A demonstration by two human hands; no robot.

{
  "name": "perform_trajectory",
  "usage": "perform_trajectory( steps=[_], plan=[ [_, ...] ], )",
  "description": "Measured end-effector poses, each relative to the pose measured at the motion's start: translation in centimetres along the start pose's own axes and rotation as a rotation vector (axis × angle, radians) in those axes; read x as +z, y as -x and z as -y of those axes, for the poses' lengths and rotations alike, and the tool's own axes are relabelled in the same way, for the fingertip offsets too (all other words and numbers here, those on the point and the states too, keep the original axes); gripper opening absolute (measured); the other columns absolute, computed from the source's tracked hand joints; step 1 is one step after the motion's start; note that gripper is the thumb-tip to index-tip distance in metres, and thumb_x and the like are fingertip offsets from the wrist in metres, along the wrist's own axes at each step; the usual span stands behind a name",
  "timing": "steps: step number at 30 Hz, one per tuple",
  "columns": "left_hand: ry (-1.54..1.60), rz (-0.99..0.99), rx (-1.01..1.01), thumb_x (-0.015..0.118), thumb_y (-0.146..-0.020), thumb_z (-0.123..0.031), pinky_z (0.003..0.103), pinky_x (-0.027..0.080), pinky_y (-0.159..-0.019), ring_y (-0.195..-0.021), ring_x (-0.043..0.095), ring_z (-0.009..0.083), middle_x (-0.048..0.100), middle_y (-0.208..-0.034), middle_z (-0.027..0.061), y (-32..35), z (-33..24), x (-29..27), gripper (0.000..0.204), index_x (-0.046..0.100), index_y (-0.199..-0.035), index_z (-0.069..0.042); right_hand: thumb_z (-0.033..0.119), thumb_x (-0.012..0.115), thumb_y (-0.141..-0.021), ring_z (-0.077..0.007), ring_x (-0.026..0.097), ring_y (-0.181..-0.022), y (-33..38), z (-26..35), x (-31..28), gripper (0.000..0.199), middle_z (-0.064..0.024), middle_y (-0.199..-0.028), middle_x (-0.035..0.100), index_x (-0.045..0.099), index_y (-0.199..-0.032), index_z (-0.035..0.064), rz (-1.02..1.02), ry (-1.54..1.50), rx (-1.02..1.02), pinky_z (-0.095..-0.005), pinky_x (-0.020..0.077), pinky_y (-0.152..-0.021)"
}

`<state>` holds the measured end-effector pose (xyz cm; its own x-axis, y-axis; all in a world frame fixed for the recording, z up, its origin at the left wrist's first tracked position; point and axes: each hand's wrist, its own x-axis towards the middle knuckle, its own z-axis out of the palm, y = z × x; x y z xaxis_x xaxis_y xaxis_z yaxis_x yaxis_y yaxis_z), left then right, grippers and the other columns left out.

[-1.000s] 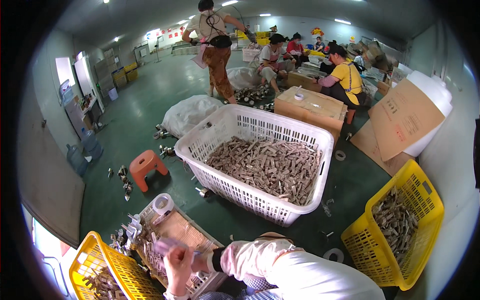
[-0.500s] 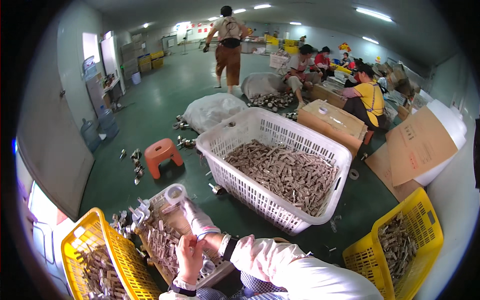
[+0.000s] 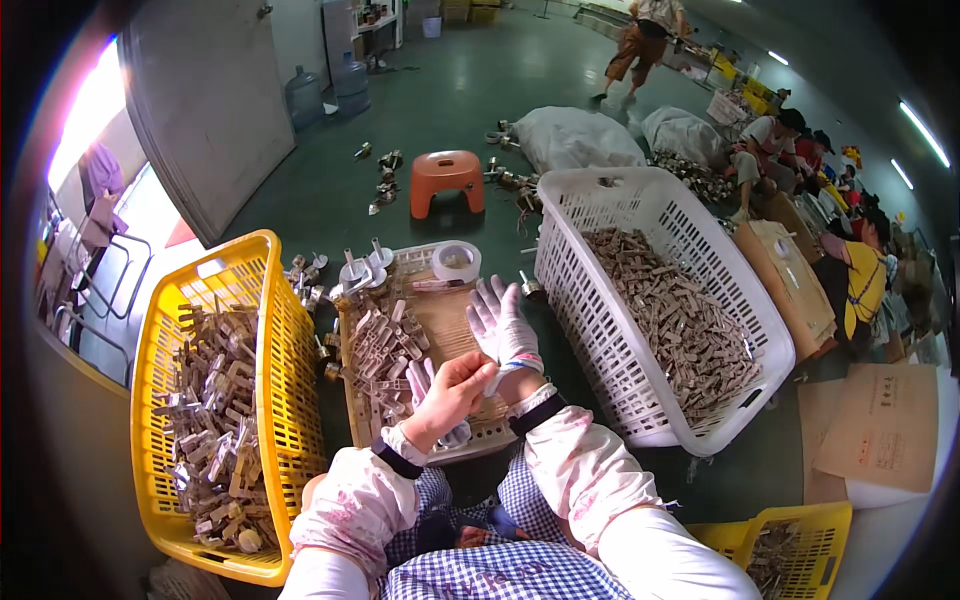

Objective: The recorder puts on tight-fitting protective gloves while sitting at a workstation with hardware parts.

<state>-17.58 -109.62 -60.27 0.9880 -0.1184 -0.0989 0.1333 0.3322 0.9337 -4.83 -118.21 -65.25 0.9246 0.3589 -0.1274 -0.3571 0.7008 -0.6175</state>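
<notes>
White glove (image 3: 507,322) mid-dial on right hand (image 3: 514,342), fingers extended. Bare left hand (image 3: 448,394), 7 o'clock, fingertips pinching glove's cuff. Tray (image 3: 450,318), then yellow basket (image 3: 268,310), between 8 and 9; tape roll (image 3: 472,268), orange stool (image 3: 447,175), 11; white basket (image 3: 578,290), 3.

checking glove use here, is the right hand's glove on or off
On: the white glove covers the right hand, its cuff at the wrist.

Left of the white basket (image 3: 580,300), the left hand (image 3: 449,400) partly hides 1 pale glove (image 3: 419,380); beyond the basket, the upper edge crops 1 person (image 3: 641,45).
</notes>
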Motion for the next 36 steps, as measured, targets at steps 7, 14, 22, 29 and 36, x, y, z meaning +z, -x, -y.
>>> perform_trajectory(
  steps=[7,14,22,29,36],
  plan=[
    [-0.093,0.112,-0.029,0.054,-0.104,-0.025,0.02,0.026,-0.049,-0.056,0.034,0.0011,0.042,-0.072,-0.0089,0.4,-0.2,0.4,0.02,0.057,-0.095,-0.008,0.062,0.043,-0.096,-0.0222,0.005,-0.152,2.6,1.8,2.4,0.078,-0.0097,-0.164,0.018,0.021,-0.158,0.0186,-0.039,0.061,0.225,-0.0444,0.0045,-0.121],
    [-0.238,0.162,0.042,0.051,-0.105,-0.029,0.02,0.029,-0.051,-0.059,0.035,0.0015,0.04,-0.073,-0.0084,-0.3,0.4,0.1,0.023,0.056,-0.098,-0.007,0.038,0.04,-0.105,-0.0262,0.044,-0.134,2.0,2.2,1.9,0.047,-0.0107,-0.147,0.046,0.038,-0.147,0.0177,0.004,0.021,-0.069,-0.0441,0.0354,-0.114],
    [-0.599,0.081,0.305,0.086,-0.077,-0.035,0.027,0.039,-0.056,-0.065,0.041,0.0073,0.043,-0.066,-0.0009,-0.5,-0.9,0.1,0.046,0.055,-0.083,-0.001,0.048,0.048,-0.101,-0.0272,0.063,-0.111,1.5,0.6,1.0,0.058,-0.0154,-0.129,0.062,0.05,-0.137,0.0019,-0.119,0.19,0.149,-0.0389,0.0515,-0.098],
    [-1.339,-0.176,0.773,0.075,-0.075,-0.013,0.037,0.05,-0.06,-0.065,0.062,0.0227,0.062,-0.083,0.0085,0.3,0.5,-1.1,0.025,0.057,-0.092,-0.006,-0.002,0.05,-0.097,-0.0255,0.049,-0.132,1.5,0.1,0.2,0.047,-0.0156,-0.145,0.048,0.043,-0.143,-0.0021,-0.001,0.356,-0.227,-0.0385,0.0375,-0.114],
    [-1.312,-0.274,0.677,0.066,-0.071,-0.008,0.043,0.052,-0.071,-0.084,0.064,0.033,0.058,-0.089,0.0128,0.3,-0.4,-0.1,0.034,0.058,-0.104,-0.004,0.001,0.069,-0.087,-0.0169,0.056,-0.118,2.0,-2.0,-0.5,0.051,-0.0096,-0.136,0.057,0.055,-0.136,0.0023,-0.151,1.201,-0.668,-0.0286,0.0414,-0.105]
  ],
)
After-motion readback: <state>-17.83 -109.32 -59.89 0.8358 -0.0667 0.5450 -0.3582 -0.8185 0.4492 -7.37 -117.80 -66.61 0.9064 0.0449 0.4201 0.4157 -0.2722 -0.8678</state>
